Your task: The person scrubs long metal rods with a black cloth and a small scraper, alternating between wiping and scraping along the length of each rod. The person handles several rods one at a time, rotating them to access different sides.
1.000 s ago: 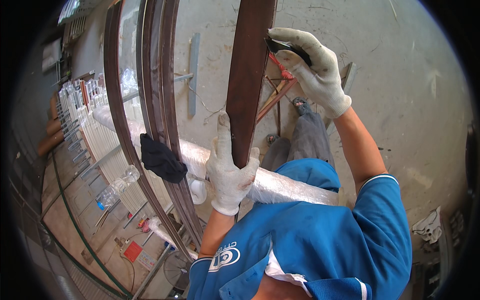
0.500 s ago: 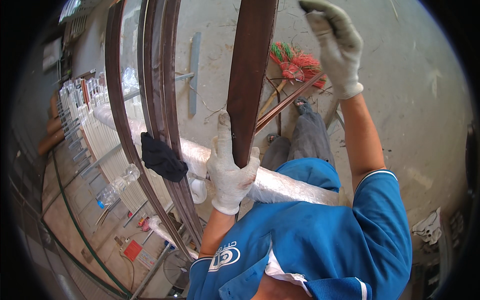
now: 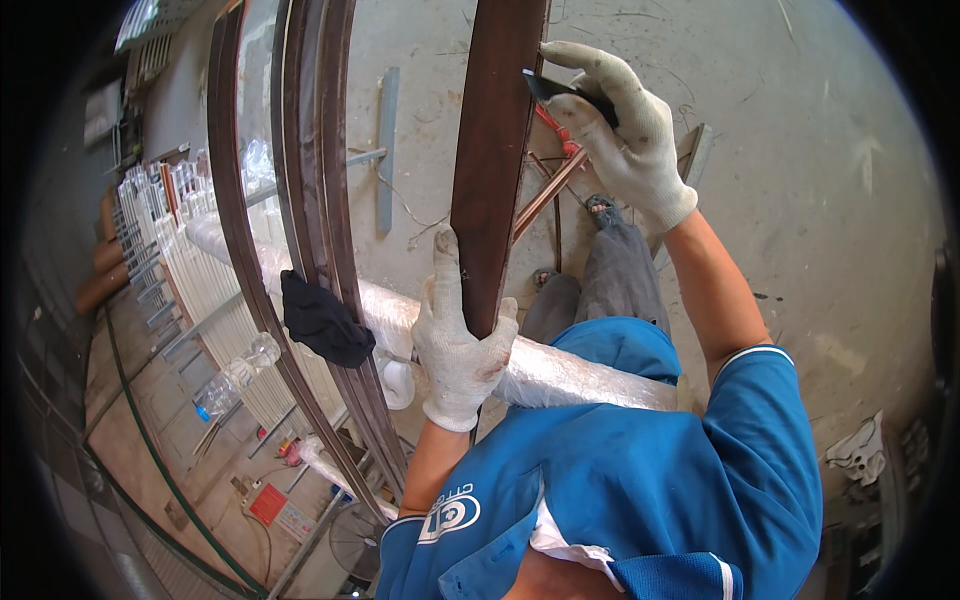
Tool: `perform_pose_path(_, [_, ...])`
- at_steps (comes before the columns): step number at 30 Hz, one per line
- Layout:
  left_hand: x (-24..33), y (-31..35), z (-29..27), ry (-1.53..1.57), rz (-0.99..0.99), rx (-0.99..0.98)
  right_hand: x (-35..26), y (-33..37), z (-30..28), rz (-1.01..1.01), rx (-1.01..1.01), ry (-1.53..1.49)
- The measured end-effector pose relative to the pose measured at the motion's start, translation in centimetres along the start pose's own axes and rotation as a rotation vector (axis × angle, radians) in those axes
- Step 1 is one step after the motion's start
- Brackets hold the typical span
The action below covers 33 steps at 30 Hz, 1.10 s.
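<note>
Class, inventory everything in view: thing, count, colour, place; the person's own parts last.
Plank: one, dark brown, upper centre
Tool: one, black, at the plank's right edge
Bars: at least three, dark brown, left of the plank
Cloth: one, black, on the bars
Roll: one, whitish, across the waist
Bottle: one, clear, blue cap, left
Strips: many, white, far left
Metal bar: one, grey, between plank and bars
Rods: count unclear, reddish brown, right of the plank
Fan: one, grey, lower left
Rag: one, white, floor at right
Left hand: one, white-gloved, gripping the plank's near end
Right hand: one, white-gloved, holding the tool
Shirt: one, blue, lower centre
Trousers: one pair, grey, mid-picture
</note>
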<state>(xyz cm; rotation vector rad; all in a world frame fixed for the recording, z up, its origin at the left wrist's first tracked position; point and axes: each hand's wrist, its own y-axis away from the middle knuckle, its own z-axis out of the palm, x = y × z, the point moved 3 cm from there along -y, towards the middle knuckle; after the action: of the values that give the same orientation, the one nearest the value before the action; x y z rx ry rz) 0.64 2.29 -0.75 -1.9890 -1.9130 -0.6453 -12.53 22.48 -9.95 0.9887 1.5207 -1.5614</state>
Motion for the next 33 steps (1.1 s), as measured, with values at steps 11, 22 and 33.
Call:
perform_pose_path(11, [0.1,-0.2,-0.1,0.01,0.018,-0.003,0.7,-0.2,0.3,0.066,0.032,-0.051])
perform_pose_path(22, [0.1,-0.1,-0.1,-0.02,0.012,-0.01,1.8,-4.1,-1.6,0.233,0.113,-0.022])
perform_pose_path(33, [0.2,-0.1,-0.1,-0.027,0.025,0.016,1.3,-4.0,-3.2,0.2,0.192,-0.009])
